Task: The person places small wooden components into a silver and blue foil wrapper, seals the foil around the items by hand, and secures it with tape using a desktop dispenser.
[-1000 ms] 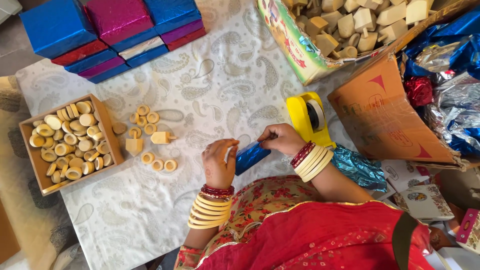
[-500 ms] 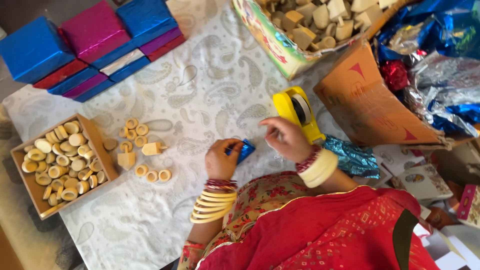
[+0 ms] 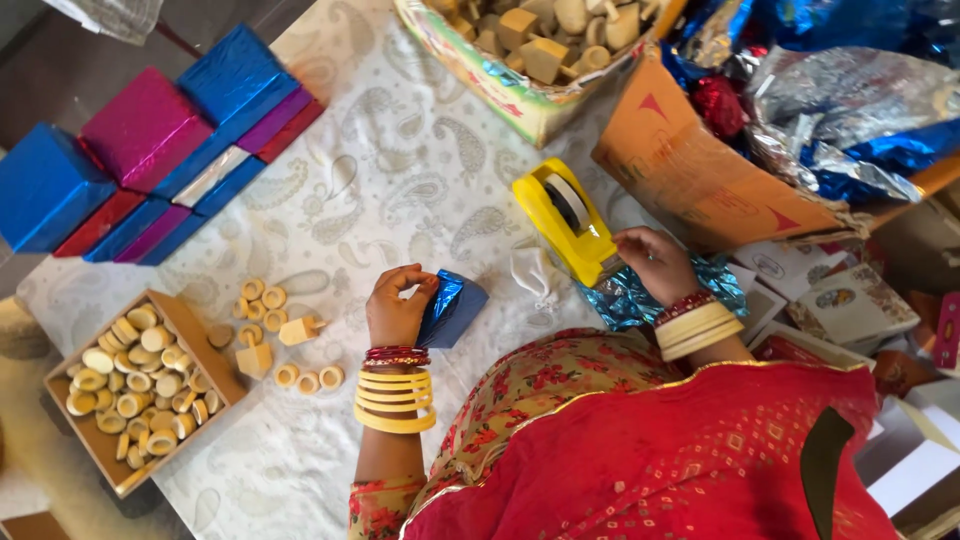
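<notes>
Right hand (image 3: 655, 262) gone from blue box (image 3: 453, 308) to yellow tape dispenser (image 3: 567, 222), fingers pinching at its front edge. Left hand (image 3: 397, 305) alone now grasping box on table (image 3: 400, 180).

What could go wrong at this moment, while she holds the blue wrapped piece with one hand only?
1. Only the left hand pinches the blue foil parcel, so the folded foil might spring open.
2. The right hand is at the yellow tape dispenser; its cutting edge might nick a finger.
3. The loose wooden rings lie near the left arm and might get knocked.
</notes>
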